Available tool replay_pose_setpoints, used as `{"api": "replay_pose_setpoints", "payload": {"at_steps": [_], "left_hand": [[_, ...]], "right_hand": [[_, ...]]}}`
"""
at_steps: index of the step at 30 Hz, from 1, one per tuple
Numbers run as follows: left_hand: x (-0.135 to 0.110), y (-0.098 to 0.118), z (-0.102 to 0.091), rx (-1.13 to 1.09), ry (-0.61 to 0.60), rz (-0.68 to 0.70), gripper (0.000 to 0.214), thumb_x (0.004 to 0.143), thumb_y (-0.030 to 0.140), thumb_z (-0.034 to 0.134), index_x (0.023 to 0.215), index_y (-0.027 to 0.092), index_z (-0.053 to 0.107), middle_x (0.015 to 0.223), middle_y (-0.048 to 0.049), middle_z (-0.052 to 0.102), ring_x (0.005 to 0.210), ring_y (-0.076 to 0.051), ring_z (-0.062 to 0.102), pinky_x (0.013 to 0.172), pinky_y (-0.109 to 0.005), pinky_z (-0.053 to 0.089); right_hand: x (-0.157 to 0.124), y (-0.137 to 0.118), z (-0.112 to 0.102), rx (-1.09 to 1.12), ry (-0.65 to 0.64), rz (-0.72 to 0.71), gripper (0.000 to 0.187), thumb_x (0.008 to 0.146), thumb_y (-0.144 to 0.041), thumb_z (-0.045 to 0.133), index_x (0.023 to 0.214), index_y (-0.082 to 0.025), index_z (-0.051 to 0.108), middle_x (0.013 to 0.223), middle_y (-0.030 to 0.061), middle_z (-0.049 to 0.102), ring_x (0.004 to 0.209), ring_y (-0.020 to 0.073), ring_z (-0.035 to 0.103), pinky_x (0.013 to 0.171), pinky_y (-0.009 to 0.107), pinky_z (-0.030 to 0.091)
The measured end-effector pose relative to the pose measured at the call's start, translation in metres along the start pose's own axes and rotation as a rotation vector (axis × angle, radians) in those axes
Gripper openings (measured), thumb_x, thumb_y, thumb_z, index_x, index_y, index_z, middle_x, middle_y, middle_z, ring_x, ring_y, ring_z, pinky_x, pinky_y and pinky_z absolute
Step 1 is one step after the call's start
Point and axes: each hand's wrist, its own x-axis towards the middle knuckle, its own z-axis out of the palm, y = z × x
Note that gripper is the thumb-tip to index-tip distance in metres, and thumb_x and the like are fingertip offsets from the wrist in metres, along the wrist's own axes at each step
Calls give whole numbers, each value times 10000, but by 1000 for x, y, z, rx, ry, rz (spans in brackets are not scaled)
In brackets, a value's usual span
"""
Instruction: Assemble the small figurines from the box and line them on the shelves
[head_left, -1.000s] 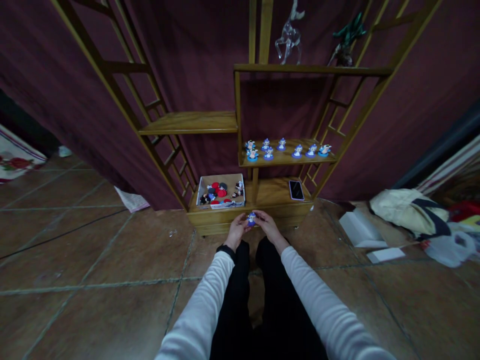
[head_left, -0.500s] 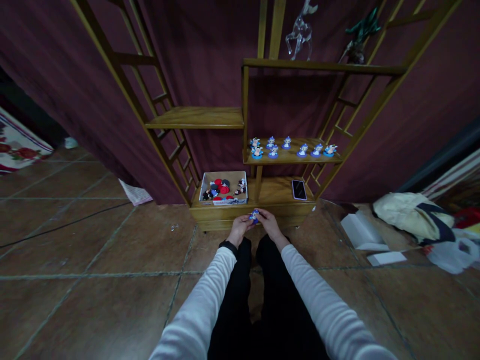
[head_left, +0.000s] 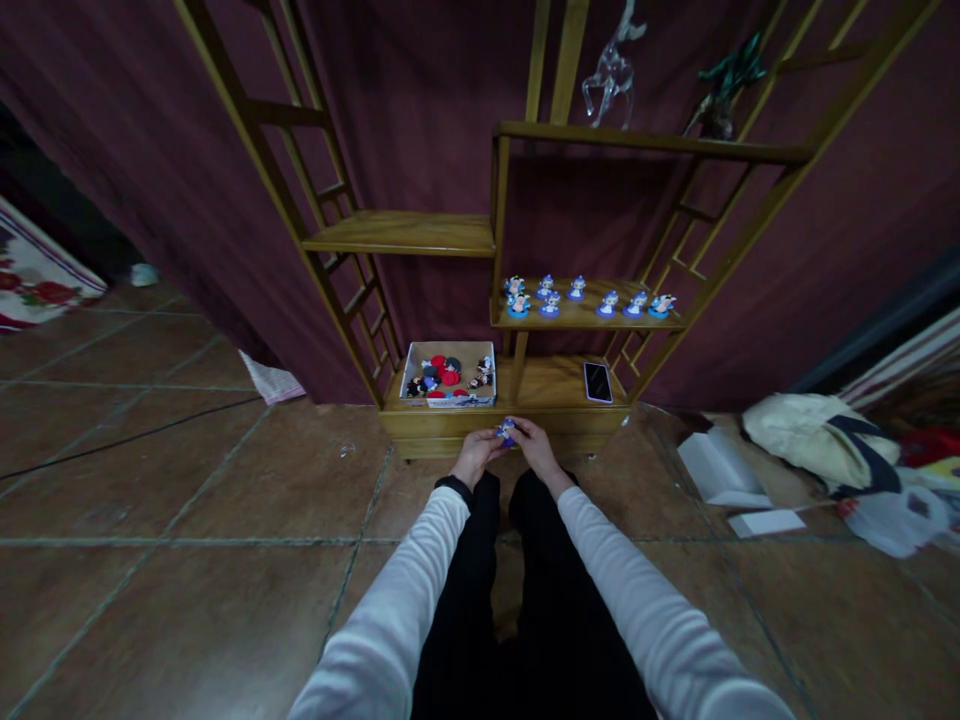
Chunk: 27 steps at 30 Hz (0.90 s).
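Observation:
A small purple-and-white figurine (head_left: 506, 432) is held between both hands, just in front of the shelf unit's base. My left hand (head_left: 475, 456) grips it from the left, and my right hand (head_left: 534, 444) pinches it from the right; fingers cover part of it. Similar purple figurines (head_left: 608, 303) stand upright on the middle right shelf (head_left: 577, 320), along with a few blue-based figurines (head_left: 518, 304). On the lower board beyond my hands sits an open cardboard box (head_left: 472, 352) with red, black and brown figures lying in it.
A phone (head_left: 598, 382) lies on the lower board at the right. Higher up stand a clear glass deer (head_left: 613, 75) and a green ornament (head_left: 726, 85). White boxes (head_left: 721, 470) and a cloth bag (head_left: 817, 440) lie on the floor at right; a cable (head_left: 135, 440) crosses the left floor.
The view has shifted slightly. Both hands stay on the purple figurine in nearly the same place, and the figurines on the shelf stand as before.

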Motion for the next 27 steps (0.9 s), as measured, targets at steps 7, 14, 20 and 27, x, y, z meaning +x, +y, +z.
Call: {"api": "replay_pose_setpoints", "payload": {"at_steps": [7,14,20,27], "left_hand": [[-2,4,-2,-78,-13,22,218,657,75,687,873,106,676,799,-84,702,722,-141,650,784,-292,513],[-1,3,-2,-92,-15,7,232,651,82,700,881,107,680,851,-96,703,763,-144,647,798,-294,506],[0,1,0,-85,1,44,275,584,126,771,846,106,689,785,-72,701,737,-141,640,807,-298,499],[0,-1,1,-66,19,51,310,535,173,806,819,113,697,756,-61,699,708,-145,639,787,-311,501]], "right_hand": [[-3,4,-1,66,26,11,352,687,-414,633,990,-238,672,1081,34,664,1035,208,573,964,379,390],[3,16,2,32,58,38,184,610,-340,672,736,-206,674,803,4,672,783,165,588,840,325,433],[2,7,0,141,-13,122,231,561,-334,712,732,-192,649,735,-11,650,700,141,567,748,286,442],[1,5,-1,155,-61,122,225,558,-318,723,706,-191,611,695,-27,629,659,125,548,684,262,433]]}}
